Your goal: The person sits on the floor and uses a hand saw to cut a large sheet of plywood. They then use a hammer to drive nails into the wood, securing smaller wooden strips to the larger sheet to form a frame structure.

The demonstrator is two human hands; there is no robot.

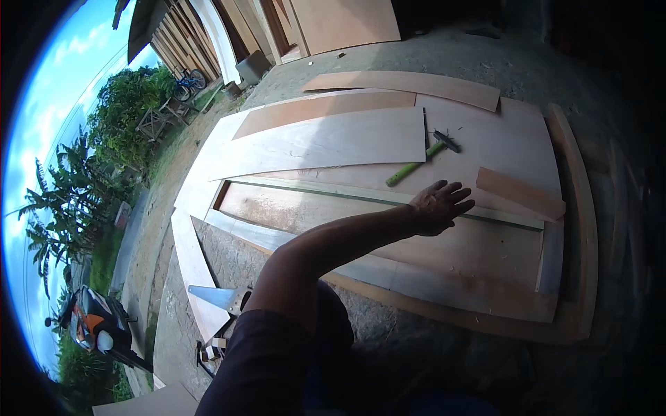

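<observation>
Wood frame (pixel 374 272): flat, far rail (pixel 347 193) under my L hand (pixel 438 207); can't confirm contact. L grip: wide, fingers spread, nil held. R grip: can't tell, out of view. Green-handled hammer (pixel 416 163): just beyond frame. Handsaw (pixel 214 297): L of frame, near side.

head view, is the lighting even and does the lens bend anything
In the head view, lighting is uneven: the pale panel is part sunlit, part shaded, while the left hand is in shade and the lower right nearly black; also in the head view, the wooden strip at right looks bowed, likely by the fisheye lens.
</observation>
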